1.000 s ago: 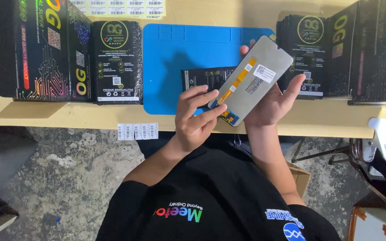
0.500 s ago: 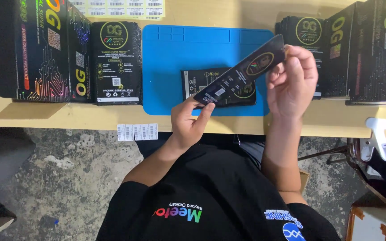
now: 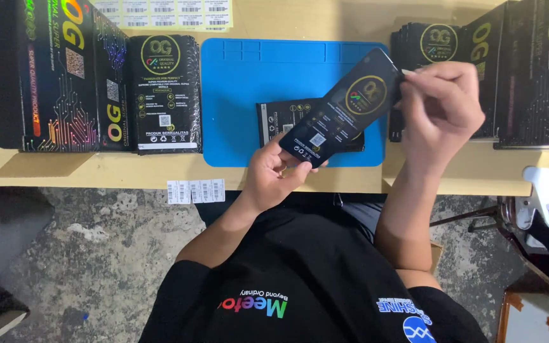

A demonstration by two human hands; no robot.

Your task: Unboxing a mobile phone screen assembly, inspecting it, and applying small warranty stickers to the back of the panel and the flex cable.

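A flat, glossy black rectangular packet [image 3: 341, 117] tilts between both hands above the blue mat [image 3: 243, 95]. The left hand [image 3: 274, 178] pinches its lower corner, thumb on top; the right hand [image 3: 443, 108] curls, fingertips [image 3: 408, 75] pinching the upper corner.

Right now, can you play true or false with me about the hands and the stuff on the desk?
1. Both hands hold one black flat pouch. True: left hand at its bottom end, right hand at its top.
2. The mat is red. False: it is blue.
3. Another black pouch lies on the mat. True.
4. The desk is glass. False: it is light wood.
5. Label strips hang at the desk's front edge. True.
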